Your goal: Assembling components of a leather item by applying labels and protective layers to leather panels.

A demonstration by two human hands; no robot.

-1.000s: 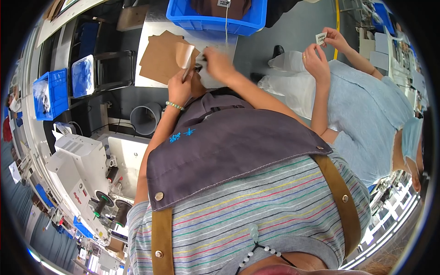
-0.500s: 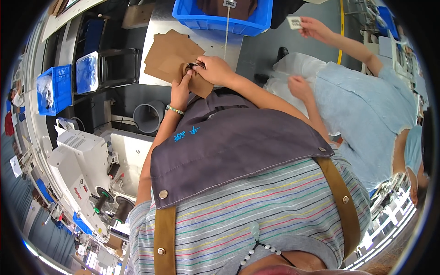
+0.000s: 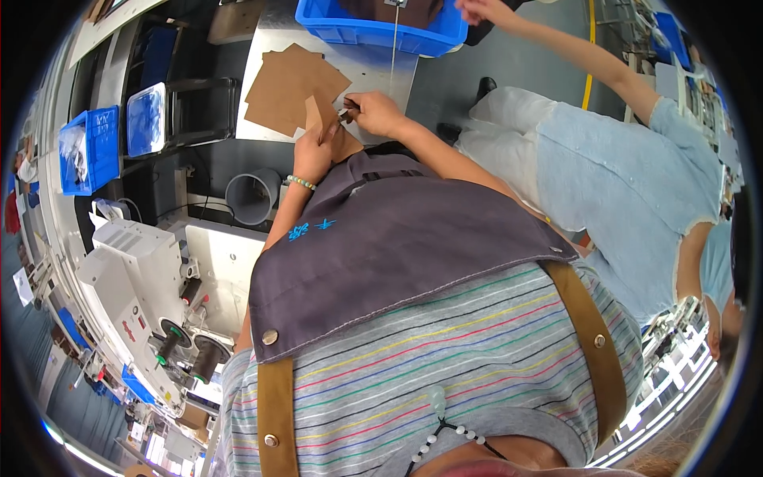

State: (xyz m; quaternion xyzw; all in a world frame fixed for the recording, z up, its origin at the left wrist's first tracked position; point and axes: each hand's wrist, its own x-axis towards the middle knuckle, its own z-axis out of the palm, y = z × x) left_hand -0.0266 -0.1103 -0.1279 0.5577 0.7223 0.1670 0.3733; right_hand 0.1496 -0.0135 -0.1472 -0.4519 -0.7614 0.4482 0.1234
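Note:
My left hand [image 3: 315,156] is closed on a brown flat piece [image 3: 313,116], its upper part standing up between thumb and fingers. Close by on the right, my right hand [image 3: 375,114] pinches a small dark tool [image 3: 346,116] with a metallic glint, possibly thread snips. The tool's tip is near the held piece; I cannot tell whether they touch. Just beyond my left hand, a fanned stack of similar brown pieces [image 3: 288,86] lies on the pale table [image 3: 380,83].
A blue bin [image 3: 381,36] with brown material stands at the table's far side. To the right a co-worker's hand [image 3: 483,11] reaches close to the bin. On the left are a white sewing machine [image 3: 135,254], a grey round bin [image 3: 253,197] and a stool [image 3: 149,119].
The brown piece has been folded upright in my left hand, and my right hand has drawn slightly away. The co-worker's hand has moved left to the blue bin; its pale card is out of sight.

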